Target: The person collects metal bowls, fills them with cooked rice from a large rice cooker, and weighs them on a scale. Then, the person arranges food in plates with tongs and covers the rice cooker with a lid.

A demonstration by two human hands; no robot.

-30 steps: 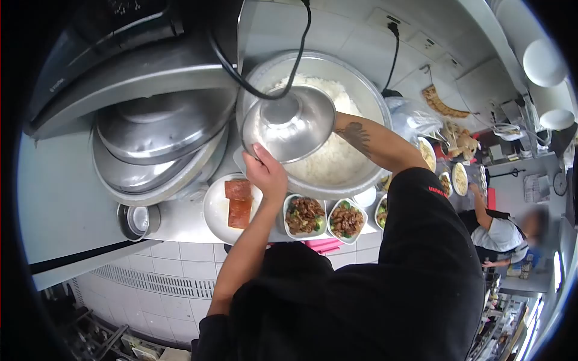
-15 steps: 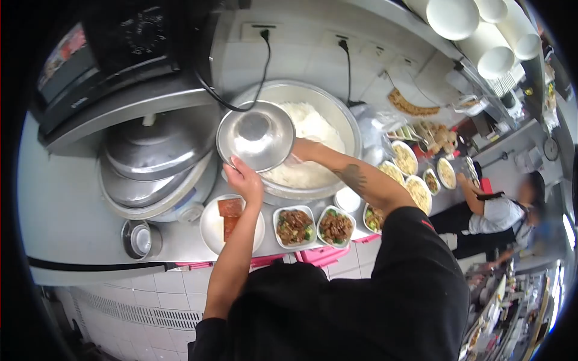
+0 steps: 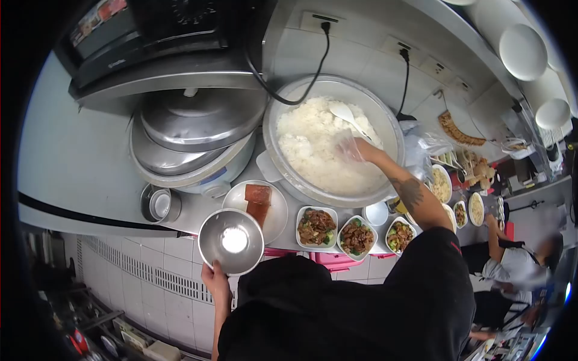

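Note:
My left hand [image 3: 217, 283] grips the rim of an empty metal bowl [image 3: 231, 240], held upright in front of the counter with its inside facing up. My right hand [image 3: 354, 148], in a clear plastic glove, is over the white rice [image 3: 313, 156] in a large metal pot [image 3: 392, 129]. Its fingers are blurred, so their grip is unclear. A white rice paddle [image 3: 343, 112] lies on the rice, its handle end close to that hand. Beside the bowl is a white plate [image 3: 277, 216] with reddish-brown slabs [image 3: 257, 201].
Dishes of meat and broccoli [image 3: 317, 227] line the counter's front edge. Stacked metal lids [image 3: 201, 120] and a small metal pot [image 3: 161, 204] are at left. A power cord [image 3: 322, 63] hangs over the pot's rim. Another person [image 3: 512, 265] works at right.
The metal bowl, tilted over the rice before, has come down and toward me in my left hand, and its inside now shows. The paddle is now visible. My right hand stays over the rice.

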